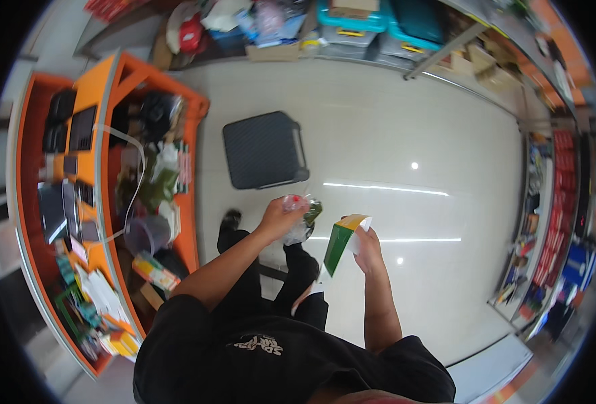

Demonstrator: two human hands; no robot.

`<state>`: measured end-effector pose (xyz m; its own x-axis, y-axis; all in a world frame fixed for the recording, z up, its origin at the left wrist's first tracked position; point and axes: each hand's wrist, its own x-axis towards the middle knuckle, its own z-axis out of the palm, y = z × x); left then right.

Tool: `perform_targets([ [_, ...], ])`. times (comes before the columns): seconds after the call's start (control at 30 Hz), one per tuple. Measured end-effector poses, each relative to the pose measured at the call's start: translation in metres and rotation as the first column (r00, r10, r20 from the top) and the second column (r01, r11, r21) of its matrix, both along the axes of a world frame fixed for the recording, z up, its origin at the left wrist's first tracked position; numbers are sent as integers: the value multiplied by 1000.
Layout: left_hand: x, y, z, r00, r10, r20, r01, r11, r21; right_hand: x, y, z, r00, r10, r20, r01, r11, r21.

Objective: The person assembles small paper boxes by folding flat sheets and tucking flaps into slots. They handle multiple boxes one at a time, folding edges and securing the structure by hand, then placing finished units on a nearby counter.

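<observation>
In front of my body, my left hand (279, 219) is closed on a crumpled clear plastic bag (298, 233). A bit of red shows at the top of the bag, and something dark green (313, 212) sits at its right side; I cannot make out what it is. To the right, my right hand (370, 253) grips a green and yellow carton (339, 248) with a white inner side. The carton is tilted, with its lower end pointing toward my legs. Its fingers are partly hidden behind the white side. The two hands are apart.
A dark grey, square, textured case-like object (261, 149) stands on the pale shiny floor (405, 202) ahead. An orange desk (191, 165) with laptops and cluttered shelves runs along the left. Teal-lidded bins (352, 21) line the far side; shelves of red boxes (562, 182) are at right.
</observation>
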<state>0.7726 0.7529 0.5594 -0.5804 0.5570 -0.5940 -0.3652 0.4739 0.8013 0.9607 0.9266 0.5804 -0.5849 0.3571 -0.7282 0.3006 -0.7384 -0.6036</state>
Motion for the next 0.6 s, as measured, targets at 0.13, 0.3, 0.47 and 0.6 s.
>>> perform_targets([
  [0.13,-21,51,31,996,-30,81,35,997,-64,6,82,11,992,-125,13,124,992,32],
  [0.3,-49,114,44,994,30,103,-23,998,-61,-26,181,56,976,-202,83,190,972,135],
  [0.47,-80,191,1,988,85,130,-82,996,-29,-65,277,54,979,-190,71,170,959,228],
  [0.6,-115,283,-60,970,74,233,-60,996,-64,-114,364,26,966,-175,189,119,954,275],
])
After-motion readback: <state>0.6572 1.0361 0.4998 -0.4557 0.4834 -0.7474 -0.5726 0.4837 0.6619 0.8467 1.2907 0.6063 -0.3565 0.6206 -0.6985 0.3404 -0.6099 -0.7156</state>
